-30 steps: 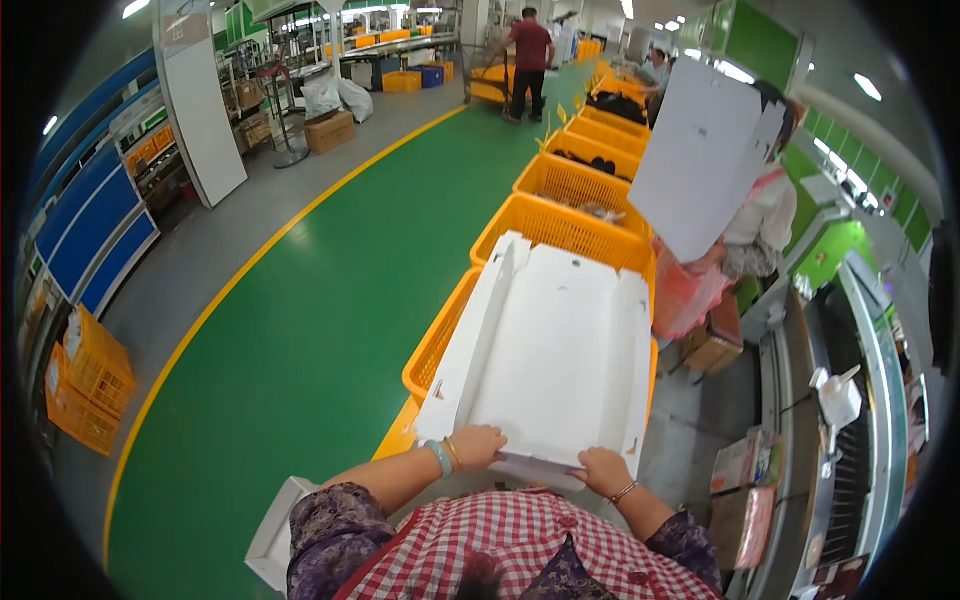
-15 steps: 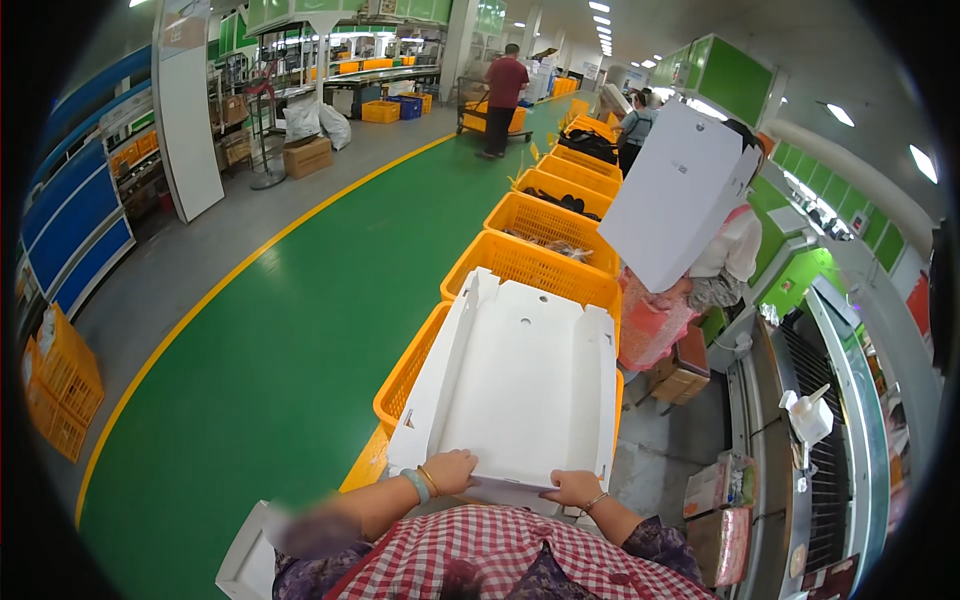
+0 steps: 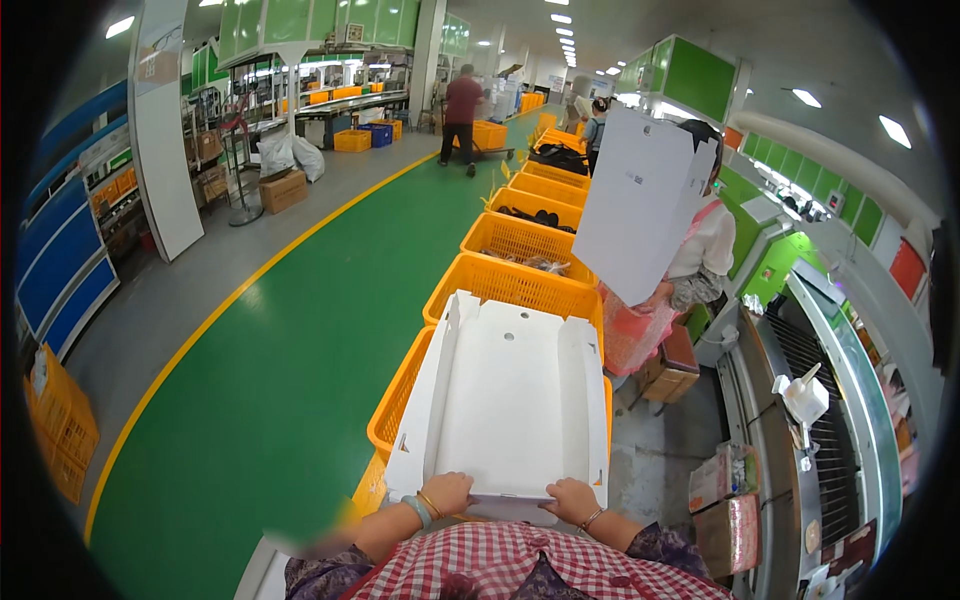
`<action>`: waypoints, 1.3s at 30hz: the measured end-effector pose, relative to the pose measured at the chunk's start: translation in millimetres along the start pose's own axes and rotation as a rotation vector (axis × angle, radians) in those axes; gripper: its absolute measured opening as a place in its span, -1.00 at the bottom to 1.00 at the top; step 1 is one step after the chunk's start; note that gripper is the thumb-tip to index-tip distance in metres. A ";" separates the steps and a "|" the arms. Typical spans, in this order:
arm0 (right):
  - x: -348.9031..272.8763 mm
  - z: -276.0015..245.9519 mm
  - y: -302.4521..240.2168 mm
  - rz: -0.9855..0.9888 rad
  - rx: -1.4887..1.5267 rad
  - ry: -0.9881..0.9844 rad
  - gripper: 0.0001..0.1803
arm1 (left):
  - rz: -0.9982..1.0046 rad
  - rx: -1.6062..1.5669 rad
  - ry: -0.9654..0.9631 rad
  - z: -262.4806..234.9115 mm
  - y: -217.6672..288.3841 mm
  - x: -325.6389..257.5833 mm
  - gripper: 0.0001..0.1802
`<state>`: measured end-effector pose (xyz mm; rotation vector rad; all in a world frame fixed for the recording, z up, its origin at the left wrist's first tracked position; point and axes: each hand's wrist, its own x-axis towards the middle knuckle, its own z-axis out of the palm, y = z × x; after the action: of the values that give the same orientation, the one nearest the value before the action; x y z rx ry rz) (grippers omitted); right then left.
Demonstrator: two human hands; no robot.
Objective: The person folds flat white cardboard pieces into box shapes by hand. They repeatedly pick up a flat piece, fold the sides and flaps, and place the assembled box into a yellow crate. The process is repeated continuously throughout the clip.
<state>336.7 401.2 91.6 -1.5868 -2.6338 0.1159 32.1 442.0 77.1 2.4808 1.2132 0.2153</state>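
Note:
A large white cardboard box [image 3: 510, 400], unfolded into a shallow shape with raised side flaps, lies over the orange crates in front of me. My left hand [image 3: 446, 493] grips its near edge, thumb on top and fingers curled beneath. Close to the near right corner, my right hand [image 3: 575, 502] pinches the same edge. The undersides of both hands are hidden by the cardboard. Beyond the box, on the right, a co-worker holds up a similar white cardboard box [image 3: 635, 205], which covers much of that person.
A row of orange crates [image 3: 520, 283] runs away ahead, some holding dark items. To the right stands a conveyor [image 3: 815, 440] with a white scoop-like container [image 3: 805, 398] on it. Stacked cartons [image 3: 727, 530] sit beside it. A green walkway [image 3: 270, 400] lies left.
The whole scene has shifted slightly left and downward as my view turned. Both hands keep their hold on the box edge. The distant person with the cart has changed stance.

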 end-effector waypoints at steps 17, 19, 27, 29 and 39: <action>7.5 -0.1 8.7 0.022 0.043 0.077 -0.51 | -0.079 0.021 0.054 -5.6 11.4 -1.0 -0.62; 8.5 -1.5 8.3 0.028 0.060 0.100 -0.49 | -0.085 0.022 0.069 -6.3 13.3 -0.5 -0.62; -8.9 -12.0 18.4 -0.039 0.039 0.138 -0.51 | -0.118 0.072 0.086 4.5 10.2 1.2 -0.55; -13.5 -12.1 17.3 -0.071 0.026 0.202 -0.55 | -0.131 0.091 0.085 8.6 10.9 3.2 -0.52; -22.9 -10.9 2.1 -0.018 -0.148 0.263 -0.69 | 0.014 0.179 -0.075 -23.7 -6.5 4.4 -0.49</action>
<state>350.2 382.2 101.9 -1.4992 -2.5005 -0.2759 23.1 455.2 96.3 2.6243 1.2325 0.0173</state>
